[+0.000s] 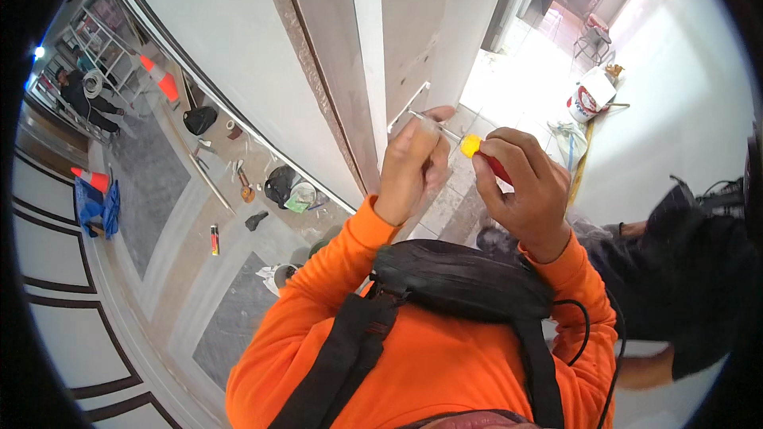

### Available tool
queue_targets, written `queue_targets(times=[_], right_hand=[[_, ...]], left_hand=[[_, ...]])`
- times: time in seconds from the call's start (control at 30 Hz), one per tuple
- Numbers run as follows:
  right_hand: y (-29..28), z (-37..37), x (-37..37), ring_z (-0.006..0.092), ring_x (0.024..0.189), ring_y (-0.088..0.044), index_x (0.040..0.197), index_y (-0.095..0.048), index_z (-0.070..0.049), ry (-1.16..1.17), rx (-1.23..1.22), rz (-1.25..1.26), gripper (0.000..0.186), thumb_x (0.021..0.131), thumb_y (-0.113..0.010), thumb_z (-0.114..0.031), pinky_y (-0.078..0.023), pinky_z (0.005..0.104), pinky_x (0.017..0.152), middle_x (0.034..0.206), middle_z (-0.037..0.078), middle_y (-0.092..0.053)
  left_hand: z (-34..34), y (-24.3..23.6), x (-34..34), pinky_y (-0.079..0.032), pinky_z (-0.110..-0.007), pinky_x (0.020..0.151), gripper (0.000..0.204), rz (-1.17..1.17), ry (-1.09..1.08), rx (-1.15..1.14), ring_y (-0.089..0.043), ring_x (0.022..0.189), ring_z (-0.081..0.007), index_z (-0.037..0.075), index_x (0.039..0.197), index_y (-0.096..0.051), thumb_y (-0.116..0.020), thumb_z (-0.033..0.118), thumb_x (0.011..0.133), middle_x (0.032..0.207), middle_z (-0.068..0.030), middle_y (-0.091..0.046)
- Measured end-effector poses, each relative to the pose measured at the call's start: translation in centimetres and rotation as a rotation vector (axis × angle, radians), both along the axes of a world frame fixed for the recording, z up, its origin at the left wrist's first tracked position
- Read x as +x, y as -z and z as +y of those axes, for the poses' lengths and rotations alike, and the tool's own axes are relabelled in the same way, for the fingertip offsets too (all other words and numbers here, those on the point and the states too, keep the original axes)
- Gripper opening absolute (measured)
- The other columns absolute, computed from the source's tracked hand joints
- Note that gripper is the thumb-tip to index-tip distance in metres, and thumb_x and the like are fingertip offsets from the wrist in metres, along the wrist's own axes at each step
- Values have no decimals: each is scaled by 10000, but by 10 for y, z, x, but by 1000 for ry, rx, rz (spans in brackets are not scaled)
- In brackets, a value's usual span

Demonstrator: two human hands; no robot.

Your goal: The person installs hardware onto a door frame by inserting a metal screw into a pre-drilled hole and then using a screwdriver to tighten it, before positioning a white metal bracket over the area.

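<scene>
My right hand (520, 183) is wrapped round the handle of a screwdriver (470, 145), which is red with a yellow collar. Its thin metal shaft runs up and left across my left hand (415, 157). The fingers of that hand are curled closed around the front part of the shaft, and the tip emerges just beyond them. Close to the tip is a white edged slot or plate (409, 107) on the side of a grey-white panel (421, 24). My fingers hide part of the shaft, and I cannot tell whether the tip touches a screw.
Another person in dark clothes (675, 270) is close at my right. Beyond the panel, a white bucket (592, 95) stands by the wall. On the left floor lie tools, bags (280, 185) and a tube (214, 240), with orange cones (161, 79) and a farther person (86, 99).
</scene>
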State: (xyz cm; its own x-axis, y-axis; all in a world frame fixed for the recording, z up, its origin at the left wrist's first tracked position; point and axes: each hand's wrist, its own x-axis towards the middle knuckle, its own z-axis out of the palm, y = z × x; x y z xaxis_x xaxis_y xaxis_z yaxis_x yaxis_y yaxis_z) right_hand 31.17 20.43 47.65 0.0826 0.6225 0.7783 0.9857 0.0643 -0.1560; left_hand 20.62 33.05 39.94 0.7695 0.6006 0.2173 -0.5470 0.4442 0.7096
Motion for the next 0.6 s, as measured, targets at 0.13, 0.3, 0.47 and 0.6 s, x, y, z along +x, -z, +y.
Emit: queue_targets(times=[0.13,0.3,0.47,0.6], right_hand=[[-5,-14,13,153,697,-611,1098,-638,-110,25,-196,-219,364,750,-743,-106,-520,267,591,930,35,-601],[-3,-16,35,117,611,-522,1299,-615,-159,120,-227,-635,508,794,-672,-178,-478,236,524,798,14,-500],[-13,-20,22,115,493,-466,1267,-648,-147,71,-308,-304,413,856,-662,-176,-416,244,443,676,6,-487],[7,-19,24,67,500,-452,1254,-636,-91,-112,-477,714,371,906,-640,-220,-396,228,456,660,37,-494]], left_hand=[[-2,4,13,-344,-212,505,275,-143,-1,-158,-403,556,-53,40,1143,-545,-497,288,1033,679,32,-475],[-6,-2,20,-361,-215,508,273,-184,12,-232,-425,556,-58,46,1114,-548,-495,301,1033,655,31,-486],[-5,17,21,-377,-230,507,305,-186,83,-87,-434,534,-84,29,1058,-574,-501,323,1026,625,19,-476],[-6,23,16,-372,-235,487,326,-38,125,-17,-434,517,-94,23,1017,-587,-522,342,1013,601,22,-453]])
